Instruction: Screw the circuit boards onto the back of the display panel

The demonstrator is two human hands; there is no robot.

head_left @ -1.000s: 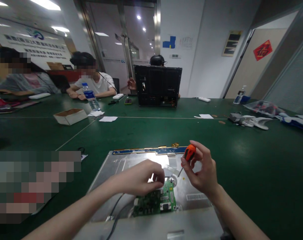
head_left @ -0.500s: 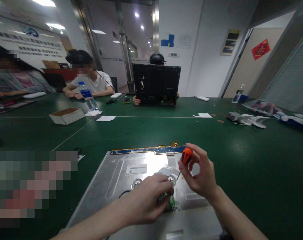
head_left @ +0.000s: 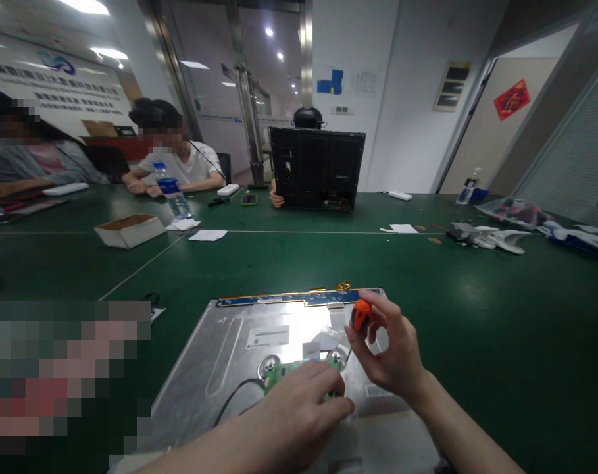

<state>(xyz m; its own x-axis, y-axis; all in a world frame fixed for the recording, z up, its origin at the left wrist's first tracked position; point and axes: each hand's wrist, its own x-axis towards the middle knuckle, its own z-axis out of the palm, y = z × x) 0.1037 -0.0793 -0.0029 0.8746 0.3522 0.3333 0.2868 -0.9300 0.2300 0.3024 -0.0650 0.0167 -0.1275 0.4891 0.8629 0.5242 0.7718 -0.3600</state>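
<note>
Steady below, light and square above

Through the head camera I have the right hand (head_left: pixel 395 345) nearly closed, thumb and fingertips pinching the orange and black handle of a screwdriver (head_left: pixel 362 317). Its thin shaft slants down beside the far right corner of the green circuit board (head_left: pixel 274 375). I can't tell from here whether the tip touches anything.

The board lies on the near half of the big metal panel (head_left: pixel 190 375), which rests on the green table (head_left: pixel 259 263). The left hand (head_left: pixel 303 398) arches over the board, fingers curled and partly spread; whether it grips the edge or only rests there, I cannot tell, as it hides much of the board.

I judge that steadiness matters most here. I'd press the board only at its edge, with no weight on the small parts, and hold the left fingers out of the shaft's line. The shaft leans, so I'd bring the handle over the tip before putting any force on it; a slanted push could skid across the board. A light fingertip pinch suits fine turning, with pressure straight down.

I'd also watch the dark cable (head_left: pixel 233 393) curving away from the board's left side: my left forearm passes close by and could tug it.
</note>
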